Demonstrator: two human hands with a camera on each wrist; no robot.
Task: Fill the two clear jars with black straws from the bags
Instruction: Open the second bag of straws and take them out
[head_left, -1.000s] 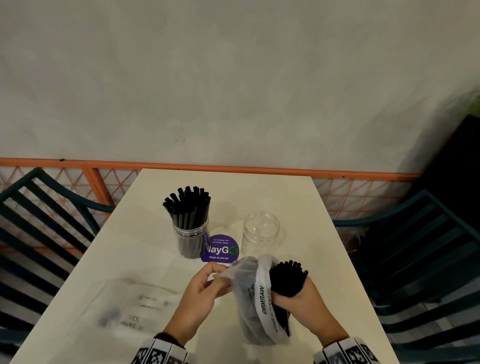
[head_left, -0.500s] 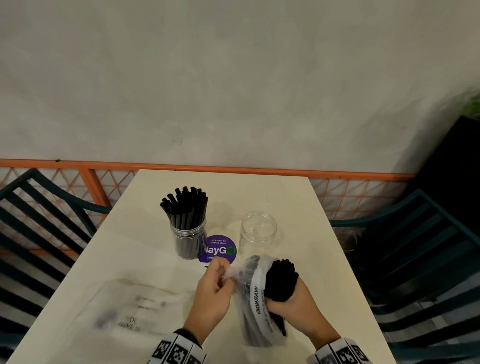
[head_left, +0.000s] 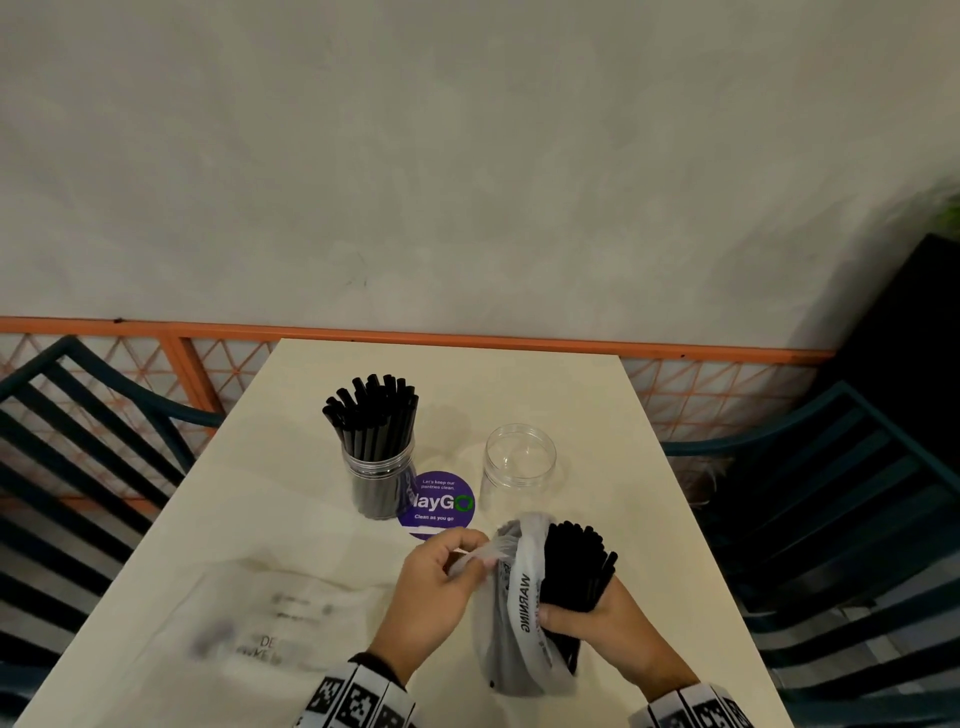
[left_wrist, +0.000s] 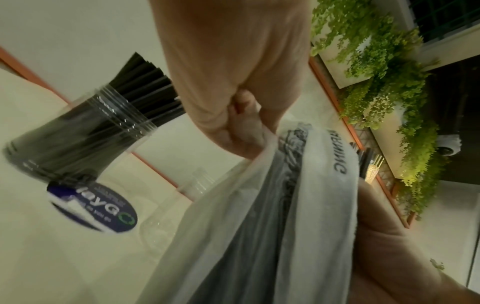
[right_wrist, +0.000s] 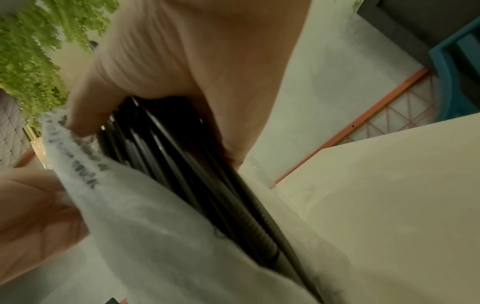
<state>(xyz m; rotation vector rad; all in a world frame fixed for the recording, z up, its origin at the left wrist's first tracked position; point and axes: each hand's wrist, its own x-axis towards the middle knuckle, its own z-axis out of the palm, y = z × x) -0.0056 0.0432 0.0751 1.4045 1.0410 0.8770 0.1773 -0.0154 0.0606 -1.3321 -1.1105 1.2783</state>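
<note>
Against the plain grey wall, the pale table (head_left: 545, 395) held one full jar (head_left: 378, 480) and one empty jar (head_left: 518, 465). Her left hand (head_left: 431, 587) pinched the bag (head_left: 511, 623) open; her right hand (head_left: 613, 631) clutched the straws (head_left: 574, 566). I judged the job half done.

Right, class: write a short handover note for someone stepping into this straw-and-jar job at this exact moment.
Left hand: pinches the open edge of the plastic bag.
Right hand: grips the bundle of black straws, half out of that bag.
Done: left jar is full of straws; an emptied bag lies flat on the table.
Left: pull the bundle free and stand it in the empty jar.
</note>
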